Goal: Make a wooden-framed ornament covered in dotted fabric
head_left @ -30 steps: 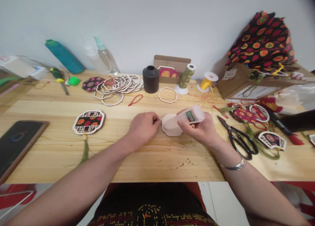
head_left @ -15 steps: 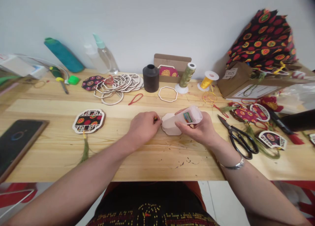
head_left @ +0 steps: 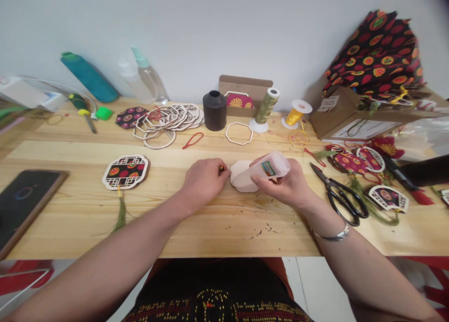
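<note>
Gripping a translucent squeeze bottle (head_left: 271, 166) in the right hand (head_left: 289, 184), tilted over the pale lobed wooden plaque (head_left: 241, 181) lying flat on the desk (head_left: 210, 240); holding the left hand (head_left: 204, 181), fingers bent, at the plaque's left edge, with any grip there too hidden to tell. Apparently finished with one tasselled fretwork pendant (head_left: 125, 172), farther left, but only partway with the plaque, judging by a plain exposed face seemingly left to decorate.

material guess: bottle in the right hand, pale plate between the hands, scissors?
Bottle: probably plastic, smooth; cloudy, translucent walls.
Pale plate: likely thin wood or stiff board, matte; flat cream face, no grain discernible.
Scissors: blades look like dark metal, dull; handles are black and smooth, could be coated metal or plastic, can't tell.
</note>
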The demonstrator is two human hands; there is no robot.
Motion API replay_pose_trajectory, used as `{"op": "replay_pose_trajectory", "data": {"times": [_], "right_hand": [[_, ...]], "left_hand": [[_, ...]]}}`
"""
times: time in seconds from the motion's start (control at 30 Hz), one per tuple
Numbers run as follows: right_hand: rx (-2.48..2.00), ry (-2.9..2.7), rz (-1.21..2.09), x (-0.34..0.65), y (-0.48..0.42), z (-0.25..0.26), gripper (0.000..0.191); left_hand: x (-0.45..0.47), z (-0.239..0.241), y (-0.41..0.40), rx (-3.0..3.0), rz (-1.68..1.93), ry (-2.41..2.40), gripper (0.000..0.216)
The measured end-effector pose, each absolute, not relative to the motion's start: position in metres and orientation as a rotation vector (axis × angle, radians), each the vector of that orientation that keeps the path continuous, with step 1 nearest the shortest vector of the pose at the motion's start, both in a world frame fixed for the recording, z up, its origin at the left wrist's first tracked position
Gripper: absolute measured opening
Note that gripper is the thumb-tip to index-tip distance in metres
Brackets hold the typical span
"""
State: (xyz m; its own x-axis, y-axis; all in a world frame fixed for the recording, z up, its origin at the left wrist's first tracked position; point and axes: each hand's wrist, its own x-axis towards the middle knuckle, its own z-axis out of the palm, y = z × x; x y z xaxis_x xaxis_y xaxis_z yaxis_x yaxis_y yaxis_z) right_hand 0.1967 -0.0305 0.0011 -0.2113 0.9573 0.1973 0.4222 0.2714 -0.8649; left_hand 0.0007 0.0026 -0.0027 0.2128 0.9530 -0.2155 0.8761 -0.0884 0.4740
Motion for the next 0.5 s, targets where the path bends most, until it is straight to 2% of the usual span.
{"op": "replay_pose_trajectory", "data": {"times": [0.5], "right_hand": [[-1.242,-1.736,0.865,0.1962,-0.0286,-0.0015,0.018]], "left_hand": [[0.0012,-0.0026,0.0029,2.009,0.171,1.695,0.019]]}}
